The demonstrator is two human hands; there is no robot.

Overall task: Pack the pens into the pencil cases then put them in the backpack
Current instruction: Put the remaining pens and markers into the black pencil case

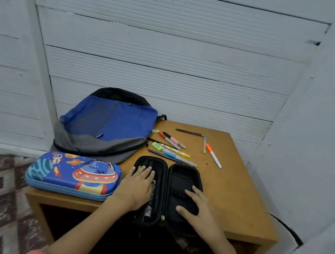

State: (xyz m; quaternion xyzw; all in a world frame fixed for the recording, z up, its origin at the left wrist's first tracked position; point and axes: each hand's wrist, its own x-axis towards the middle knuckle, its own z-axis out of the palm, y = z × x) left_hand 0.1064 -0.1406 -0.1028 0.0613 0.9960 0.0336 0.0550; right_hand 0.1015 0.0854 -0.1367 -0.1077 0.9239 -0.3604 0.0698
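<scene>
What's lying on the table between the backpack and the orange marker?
In the head view, a loose cluster of pens and markers plus a green eraser lies between the backpack and the orange marker.

On the wooden desk [228, 192] we count one blue, grey and black fabric backpack [108, 124] at its far left corner, two pencil cases, a blue space-print hard case [73, 173] and an open black zip case [165, 195], one green eraser [157, 146], and roughly ten loose pens and markers [172, 146].
</scene>
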